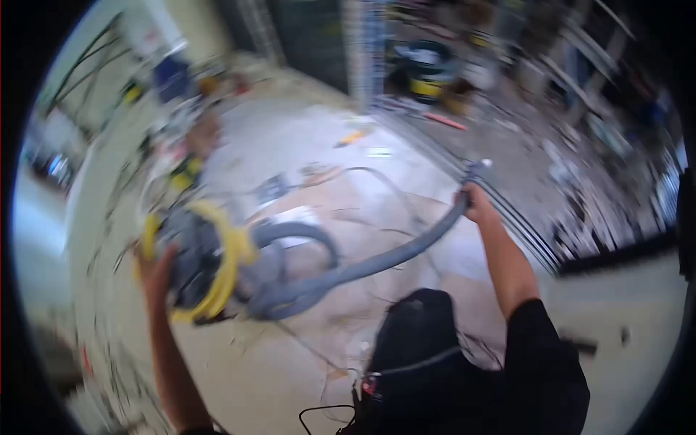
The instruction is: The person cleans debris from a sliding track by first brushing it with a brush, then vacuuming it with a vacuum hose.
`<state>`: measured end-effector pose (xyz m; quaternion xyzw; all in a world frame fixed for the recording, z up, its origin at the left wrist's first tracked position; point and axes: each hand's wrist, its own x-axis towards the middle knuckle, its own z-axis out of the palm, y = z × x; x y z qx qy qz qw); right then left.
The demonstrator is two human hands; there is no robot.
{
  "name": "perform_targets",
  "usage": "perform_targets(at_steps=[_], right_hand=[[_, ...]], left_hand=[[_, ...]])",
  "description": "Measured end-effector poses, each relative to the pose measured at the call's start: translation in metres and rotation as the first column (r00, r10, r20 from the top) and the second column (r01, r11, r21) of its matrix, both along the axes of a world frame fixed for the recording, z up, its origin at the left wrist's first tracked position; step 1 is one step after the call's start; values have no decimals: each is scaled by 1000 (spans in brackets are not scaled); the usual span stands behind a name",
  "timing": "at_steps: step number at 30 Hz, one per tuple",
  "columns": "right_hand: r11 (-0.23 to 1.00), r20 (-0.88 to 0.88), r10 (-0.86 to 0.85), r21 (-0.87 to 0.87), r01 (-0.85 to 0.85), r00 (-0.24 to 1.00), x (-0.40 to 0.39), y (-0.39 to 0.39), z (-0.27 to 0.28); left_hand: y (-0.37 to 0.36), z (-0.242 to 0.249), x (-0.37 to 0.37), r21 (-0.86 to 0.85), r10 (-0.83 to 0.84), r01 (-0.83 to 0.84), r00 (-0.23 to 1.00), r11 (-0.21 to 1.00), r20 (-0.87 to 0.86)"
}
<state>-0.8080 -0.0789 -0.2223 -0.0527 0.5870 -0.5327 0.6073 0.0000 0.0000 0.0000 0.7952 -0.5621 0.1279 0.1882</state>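
A dark grey machine with yellow curved parts [233, 264], like a vacuum cleaner, is at the left. My left hand [156, 272] is against its left side, fingers blurred, on the yellow and dark body. A thick grey hose [377, 262] loops from the machine and runs right and upward. Near the hose's far end, my right hand [473, 203] is wrapped round it, above the metal door track. The hose tip points up and right, past my fingers.
A metal track [507, 221] crosses diagonally at the right. Beyond it lie debris and a black bucket with a yellow band [425, 88]. Paper-like sheeting [268, 130] covers the floor, with thin cables on it. Clutter and a blue container [172, 78] stand at the upper left.
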Motion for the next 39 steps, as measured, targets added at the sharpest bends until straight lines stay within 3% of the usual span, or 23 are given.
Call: perform_targets(at_steps=[1, 2, 3, 4, 5, 6, 7, 9, 12, 14, 15, 17, 18, 21, 22, 25, 27, 29, 31, 35, 37, 38, 39], right_hand=[[994, -28, -100, 33, 100, 995, -25, 44, 8], [979, 10, -179, 105, 177, 984, -19, 70, 15], [981, -214, -194, -51, 188, 957, -157, 60, 57], [962, -231, -269, -115, 248, 935, -205, 62, 109], [946, -210, -323, -34, 324, 923, -202, 102, 105], [941, -34, -324, 93, 326, 945, -129, 147, 19], [952, -86, -282, 97, 290, 955, -84, 165, -25], [954, -214, -261, 92, 285, 941, -115, 191, -35], [923, -64, -373, 77, 377, 926, -133, 206, -21], [940, 41, -339, 48, 338, 940, -142, 211, -25], [933, 43, -360, 43, 358, 932, -150, 215, -30], [907, 161, -417, 7, 422, 894, -168, 216, -44], [902, 168, -425, 0, 431, 889, -175, 216, -46], [925, -58, -376, 36, 378, 925, -190, 218, -59], [924, -51, -378, 40, 380, 925, -197, 220, -66], [910, 70, -408, -45, 412, 910, -215, 233, -87], [790, 255, -559, -127, 600, 789, -219, 242, -94], [741, 287, -592, -173, 648, 753, -222, 256, -104], [661, 171, -735, -40, 750, 656, -227, 264, -103], [564, 9, -825, -10, 825, 564, -268, 273, -100], [766, -396, -596, -19, 642, 699, -283, 274, -67], [773, -395, -588, -17, 635, 706, -293, 273, -52], [844, -438, -454, 69, 532, 776, -304, 275, -38]], left_hand=[[1, 44, -31, 25, -17, 26, 950, 999, -310], [-11, 54, -11, 67, -6, 31, 940, 997, -342], [-40, -58, -90, -30, -40, 29, 844, 999, -534], [-45, -71, -133, -166, -131, 43, 817, 985, -562], [-33, -76, -128, -169, -157, 75, 827, 983, -540], [8, 28, -73, -89, -136, 111, 921, 990, -365], [9, 51, -37, -62, -114, 99, 942, 993, -316], [2, 26, -39, -41, -121, 113, 930, 993, -348], [-7, 10, -26, -5, -120, 126, 930, 992, -347], [-15, 2, -26, -119, -85, 61, 975, 991, -205], [-13, 5, -39, -124, -108, 83, 973, 989, -204], [5, 25, -78, -96, 40, -46, 998, 994, -58], [2, 23, -76, -106, 29, -35, 998, 994, -54], [-7, 9, -32, -170, 19, -18, 1000, 985, 6], [-16, 4, -10, -158, 2, 0, 1000, 987, 7], [-8, 16, -29, -118, 6, -6, 1000, 993, -3], [-5, 23, -47, -89, 31, -33, 999, 995, -20], [-8, 21, -36, -87, 60, -61, 998, 994, -24], [-12, 20, -24, -110, 56, -54, 998, 992, 9], [-11, 23, -36, -141, 52, -49, 998, 989, 20], [-8, 30, -46, -95, 78, -74, 996, 993, 43], [-6, 32, -49, -52, 105, -102, 993, 993, 58], [-5, 33, -51, -50, 115, -112, 992, 992, 59]])
